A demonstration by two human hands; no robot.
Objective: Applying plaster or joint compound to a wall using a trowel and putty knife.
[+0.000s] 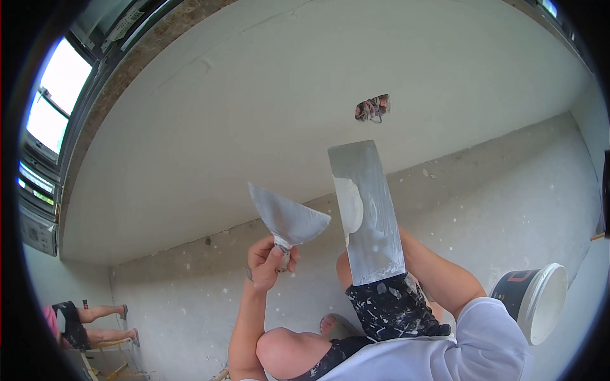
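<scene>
My left hand (265, 260) is closed round the short handle of a putty knife (289, 219); its wide, fan-shaped blade points up and away from me. To the right of it, a long rectangular steel plastering trowel (379, 222) is held up at the end of my right arm. A lump of white putty (350, 206) sticks to the left side of its face. The trowel's plate hides my right hand and the handle. Blade and trowel are apart, with a small gap between them.
Ahead rises a pale plastered wall (254, 114) with an opening holding wires (373, 108). A white-rimmed bucket (546, 305) stands at the right on the spotted concrete floor (190, 305). At the lower left is another person (76, 324); windows (60, 95) are at the upper left.
</scene>
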